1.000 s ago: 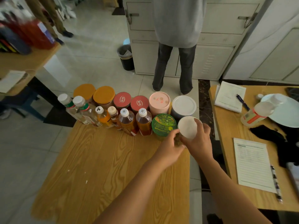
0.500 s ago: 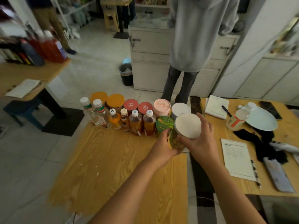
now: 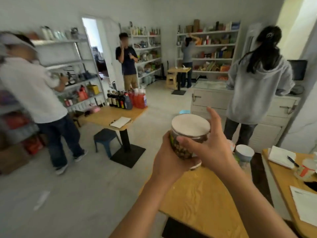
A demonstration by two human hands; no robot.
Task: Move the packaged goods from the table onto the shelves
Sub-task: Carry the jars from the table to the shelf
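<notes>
Aloft, white-lidded jar [image 3: 186, 145] between left hand [image 3: 169, 163] and right hand [image 3: 211, 152].

I can read nothing here. The label on the jar [image 3: 184, 150] I am holding is too blurred for any words or brand, and the print on the printed sheet [image 3: 304, 205] at my far right is too small to make out.

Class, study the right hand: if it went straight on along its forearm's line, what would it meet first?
The white-lidded canister: the right hand touches it, thumb across its side, with the left hand gripping the other side. Past it, probably only open floor; depth is unclear.
</notes>
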